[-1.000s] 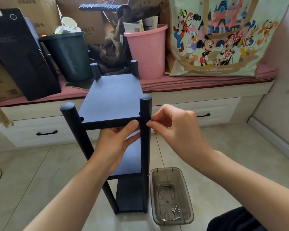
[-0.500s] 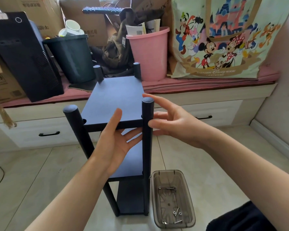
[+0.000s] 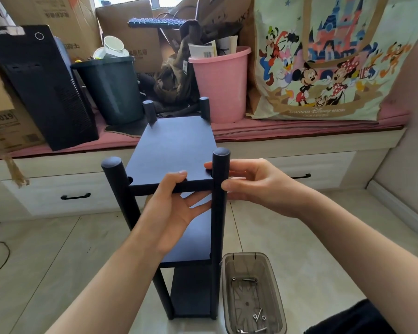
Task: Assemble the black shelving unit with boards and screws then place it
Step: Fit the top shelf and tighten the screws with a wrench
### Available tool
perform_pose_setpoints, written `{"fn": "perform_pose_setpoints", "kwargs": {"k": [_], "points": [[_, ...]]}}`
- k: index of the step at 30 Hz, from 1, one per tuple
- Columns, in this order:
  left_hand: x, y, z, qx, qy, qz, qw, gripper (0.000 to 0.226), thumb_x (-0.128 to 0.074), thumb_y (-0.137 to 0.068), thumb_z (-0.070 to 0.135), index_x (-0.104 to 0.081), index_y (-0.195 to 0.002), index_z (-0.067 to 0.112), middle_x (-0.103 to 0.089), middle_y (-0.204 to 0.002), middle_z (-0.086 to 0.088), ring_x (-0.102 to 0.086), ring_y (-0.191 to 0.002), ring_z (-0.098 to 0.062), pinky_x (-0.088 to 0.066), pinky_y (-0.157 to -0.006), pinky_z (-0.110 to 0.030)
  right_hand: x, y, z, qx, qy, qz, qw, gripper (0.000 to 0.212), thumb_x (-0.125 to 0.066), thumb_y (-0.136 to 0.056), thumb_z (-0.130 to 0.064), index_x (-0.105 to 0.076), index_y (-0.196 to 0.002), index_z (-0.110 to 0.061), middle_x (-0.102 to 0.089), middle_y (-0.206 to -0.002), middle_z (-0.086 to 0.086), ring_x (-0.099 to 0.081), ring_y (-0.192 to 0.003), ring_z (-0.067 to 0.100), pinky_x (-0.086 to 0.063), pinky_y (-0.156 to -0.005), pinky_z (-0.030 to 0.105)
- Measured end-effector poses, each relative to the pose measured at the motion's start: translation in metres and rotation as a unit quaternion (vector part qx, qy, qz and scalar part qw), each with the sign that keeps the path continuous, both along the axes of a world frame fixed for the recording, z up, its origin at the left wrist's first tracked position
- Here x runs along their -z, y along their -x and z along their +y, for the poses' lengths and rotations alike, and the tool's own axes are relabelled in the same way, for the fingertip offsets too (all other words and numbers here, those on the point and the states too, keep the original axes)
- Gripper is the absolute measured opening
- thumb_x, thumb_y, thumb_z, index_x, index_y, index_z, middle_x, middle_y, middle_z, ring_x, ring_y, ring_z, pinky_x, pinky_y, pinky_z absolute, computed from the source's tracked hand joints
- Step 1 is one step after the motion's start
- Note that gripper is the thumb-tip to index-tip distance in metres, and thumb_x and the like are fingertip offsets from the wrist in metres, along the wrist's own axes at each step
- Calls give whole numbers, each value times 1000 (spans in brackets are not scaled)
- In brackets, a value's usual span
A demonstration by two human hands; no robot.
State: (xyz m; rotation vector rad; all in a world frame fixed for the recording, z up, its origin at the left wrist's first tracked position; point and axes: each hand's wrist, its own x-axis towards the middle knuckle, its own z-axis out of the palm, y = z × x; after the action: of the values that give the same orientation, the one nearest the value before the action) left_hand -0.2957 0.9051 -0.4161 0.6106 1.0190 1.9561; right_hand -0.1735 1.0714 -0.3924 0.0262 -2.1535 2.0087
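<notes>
Head camera looks down on the black shelving unit (image 3: 176, 179), standing upright on the tiled floor (image 3: 58, 249). Left hand (image 3: 174, 208) grips the front edge of the top board (image 3: 171, 145), thumb on top and fingers spread beneath. Just right of that grip, the right hand (image 3: 256, 184) curls around the front right post (image 3: 219, 213), fingertips behind it and thumb in front. Below the right hand, beside the post's foot, sits a clear plastic tray (image 3: 273, 295) holding loose screws (image 3: 258, 315).
</notes>
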Motion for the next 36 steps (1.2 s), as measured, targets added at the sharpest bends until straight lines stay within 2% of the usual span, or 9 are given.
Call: {"fn": "perform_pose_setpoints", "kwargs": {"k": [3,15,22,25,28,30,33,34,36], "points": [[0,0,-1,4,-6,4,1000,41,-56,-90,24,-52,-127,5,-61,-134,-23,-64,-117,-41,-52,-95,-59,1,1,0,-8,7,4,1000,36,-61,-96,-9,-66,-126,-26,-70,-122,2,-66,-114,21,-54,-90,25],[-1,0,-2,-15,18,7,1000,40,-57,-93,27,-52,-126,4,-61,-134,-22,-64,-118,-40,-51,-96,-59,1,2,2,-15,8,7,1000,34,-63,-95,-11,-66,-126,-25,-70,-122,3,-66,-114,22,-53,-91,25],[-6,-11,-3,-50,69,-1,996,59,-61,-87,47,-57,-137,16,-69,-125,-12,-68,-113,-32,-54,-97,-53,1,2,4,-4,-6,-1,1000,34,-65,-94,-12,-66,-125,-24,-70,-122,3,-66,-115,21,-53,-91,25],[-10,-10,-8,-59,163,29,984,72,-61,-77,63,-60,-132,17,-73,-119,-9,-71,-108,-25,-53,-96,-49,1,2,6,13,-21,-12,1000,33,-67,-92,-15,-68,-123,-29,-70,-122,-1,-66,-115,18,-53,-96,28],[-20,-9,-19,-53,313,133,939,89,-47,-65,80,-68,-115,10,-77,-104,-6,-74,-97,-19,-56,-93,-40,1,3,7,33,-40,-25,998,34,-71,-89,-20,-70,-120,-33,-70,-122,-5,-65,-116,14,-47,-104,31],[-28,-12,-26,-16,365,228,903,86,-39,-69,80,-72,-103,8,-79,-91,-5,-76,-87,-17,-59,-82,-33,1,4,7,46,-44,-31,997,36,-74,-85,-23,-70,-120,-32,-71,-119,-4,-66,-114,14,-49,-103,36],[-31,-22,-29,-99,256,402,873,46,-59,-87,52,-76,-87,9,-76,-71,1,-75,-65,-14,-59,-59,-24,0,5,8,63,-51,-31,996,46,-78,-80,-26,-67,-125,-27,-73,-116,1,-67,-112,18,-49,-104,45],[-30,-24,-29,-180,189,483,836,31,-66,-92,37,-75,-81,10,-74,-65,4,-72,-58,-12,-57,-57,-20,0,5,8,64,-50,-33,996,50,-79,-79,-26,-65,-127,-25,-73,-116,3,-67,-112,20,-48,-104,47],[-29,-25,-25,-332,87,652,677,19,-70,-93,22,-75,-78,10,-72,-67,8,-68,-62,-8,-53,-63,-18,0,5,8,60,-42,-38,997,54,-79,-78,-26,-64,-129,-25,-73,-116,4,-67,-112,22,-47,-105,49]]}}
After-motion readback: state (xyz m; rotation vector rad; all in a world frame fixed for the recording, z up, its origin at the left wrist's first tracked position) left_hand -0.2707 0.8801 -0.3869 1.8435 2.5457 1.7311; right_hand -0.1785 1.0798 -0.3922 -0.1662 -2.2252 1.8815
